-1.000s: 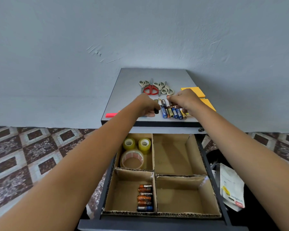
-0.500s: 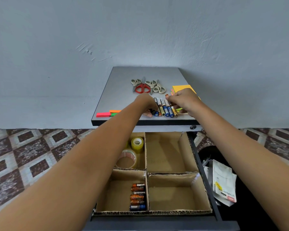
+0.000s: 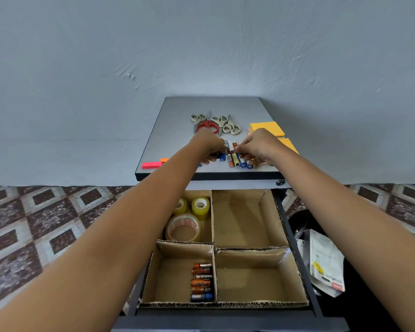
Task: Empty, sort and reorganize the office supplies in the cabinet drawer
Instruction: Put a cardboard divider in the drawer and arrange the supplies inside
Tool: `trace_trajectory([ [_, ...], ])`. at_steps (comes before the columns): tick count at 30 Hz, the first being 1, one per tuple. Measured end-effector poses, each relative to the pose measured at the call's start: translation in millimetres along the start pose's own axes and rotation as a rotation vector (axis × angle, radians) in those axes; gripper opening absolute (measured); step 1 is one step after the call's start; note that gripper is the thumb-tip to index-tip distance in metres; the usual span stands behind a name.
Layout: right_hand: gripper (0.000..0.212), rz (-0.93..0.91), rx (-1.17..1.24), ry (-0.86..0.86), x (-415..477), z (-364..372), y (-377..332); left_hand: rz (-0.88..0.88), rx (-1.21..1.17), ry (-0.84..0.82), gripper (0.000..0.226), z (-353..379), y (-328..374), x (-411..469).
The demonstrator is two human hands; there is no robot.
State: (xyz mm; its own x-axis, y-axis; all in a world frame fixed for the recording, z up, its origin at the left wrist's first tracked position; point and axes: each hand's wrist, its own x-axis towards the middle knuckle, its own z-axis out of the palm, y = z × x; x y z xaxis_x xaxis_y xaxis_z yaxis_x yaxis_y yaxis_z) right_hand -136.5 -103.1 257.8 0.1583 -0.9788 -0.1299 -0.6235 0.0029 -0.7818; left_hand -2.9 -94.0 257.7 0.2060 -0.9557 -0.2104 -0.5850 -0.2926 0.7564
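On the grey cabinet top point(image 3: 177, 130) lies a row of loose batteries point(image 3: 235, 159) near the front edge. My left hand point(image 3: 210, 146) curls round batteries at the row's left end. My right hand point(image 3: 256, 146) pinches batteries at the row's right side. Below, the open drawer point(image 3: 295, 236) holds a cardboard divider point(image 3: 213, 245) with four compartments. The near left one holds several batteries point(image 3: 201, 281). The far left one holds three tape rolls point(image 3: 189, 216). Both right compartments hold nothing.
Several scissors point(image 3: 213, 124) lie behind my hands. Orange sticky-note pads point(image 3: 267, 129) sit at the right of the cabinet top, pink and orange flag strips point(image 3: 151, 165) at its front left. A white staples packet point(image 3: 326, 264) lies right of the drawer. Patterned floor tiles surround the cabinet.
Both hands have drawn closer together over the battery row, and their fingers have closed on batteries. The camera has shifted slightly.
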Motion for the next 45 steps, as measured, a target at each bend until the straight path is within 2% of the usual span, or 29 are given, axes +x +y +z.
trace_trajectory([
  [6,0.021,-0.013,-0.223,-0.021,5.0,13.0,-9.6,-0.038,-0.318,-0.005,0.015,-17.6,-26.8,-36.2],
  [10,0.037,-0.086,-0.504,0.023,8.8,22.2,-12.6,-0.110,-0.461,-0.047,0.025,-24.4,-50.3,-55.3],
  [15,0.037,-0.149,-0.697,0.070,11.5,33.1,-11.4,-0.124,-0.494,-0.068,0.024,-30.9,-65.1,-64.4],
  [21,0.033,-0.167,-0.714,0.068,15.3,37.6,-7.8,-0.119,-0.498,-0.087,0.013,-36.0,-74.2,-66.5],
  [24,0.032,-0.169,-0.651,0.061,19.0,38.0,-5.6,-0.124,-0.480,-0.118,0.013,-37.0,-80.1,-68.2],
  [27,0.028,-0.140,-0.477,0.061,17.2,32.4,-5.9,-0.103,-0.381,-0.192,0.013,-38.7,-88.9,-69.9],
  [33,0.015,-0.101,0.198,-0.158,-28.9,22.4,1.8,-0.026,-0.071,-0.421,0.020,-34.1,-113.1,-78.9],
  [36,0.009,-0.024,0.422,-0.288,-52.8,30.0,15.2,-0.048,0.041,-0.512,0.015,-25.5,-126.7,-81.4],
  [43,0.011,0.050,0.508,-0.339,-93.7,70.3,69.2,-0.125,0.232,-0.628,0.017,7.7,-157.3,-88.5],
  [45,0.013,0.050,0.474,-0.312,-102.0,80.8,84.0,-0.116,0.344,-0.670,0.026,18.7,-164.4,-90.7],
])
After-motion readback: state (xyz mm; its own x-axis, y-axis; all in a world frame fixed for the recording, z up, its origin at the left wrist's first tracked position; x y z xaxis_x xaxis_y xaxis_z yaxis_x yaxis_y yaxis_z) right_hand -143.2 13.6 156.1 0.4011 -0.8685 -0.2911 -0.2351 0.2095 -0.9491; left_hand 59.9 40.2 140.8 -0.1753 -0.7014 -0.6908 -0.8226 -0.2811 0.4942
